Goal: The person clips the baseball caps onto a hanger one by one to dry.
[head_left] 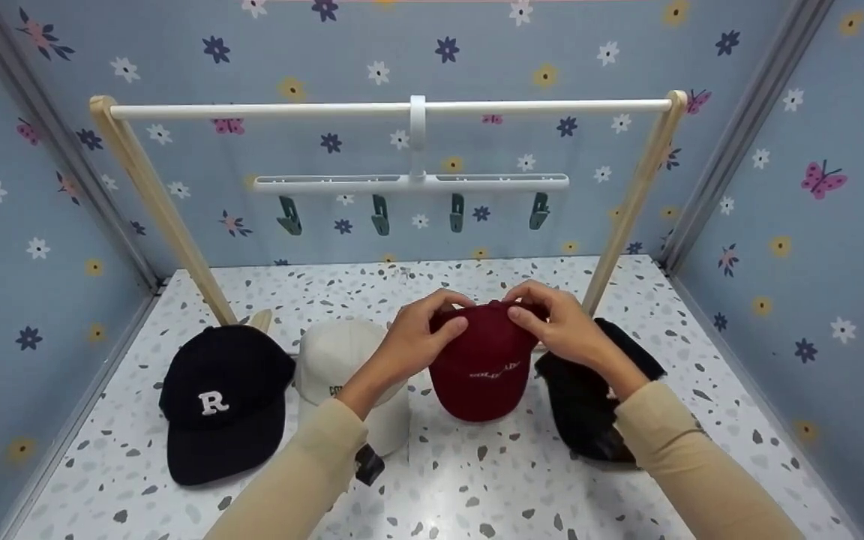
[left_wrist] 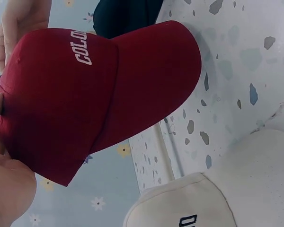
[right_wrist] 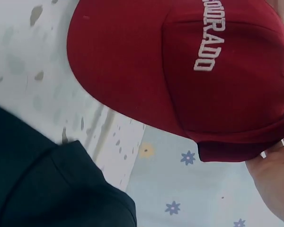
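A dark red baseball cap (head_left: 481, 349) with white "COLORADO" lettering hangs between both hands, brim down and toward me. My left hand (head_left: 423, 330) pinches the left side of its crown between thumb and fingers. On the other side, my right hand (head_left: 558, 324) grips the cap the same way. The left wrist view shows the red cap (left_wrist: 61, 90) with its brim close to the speckled surface; whether they touch I cannot tell. In the right wrist view, the right hand (right_wrist: 274, 179) is at the cap's back edge, its fingertips partly hidden.
A navy cap (head_left: 226, 390) with a white R lies at left, beside a cream cap (head_left: 342, 349) partly behind my left forearm. A black cap (head_left: 574, 412) lies under my right forearm. Behind, a white hanger (head_left: 492, 182) with several green clips (head_left: 457, 214) hangs from a rack's rod (head_left: 267, 111).
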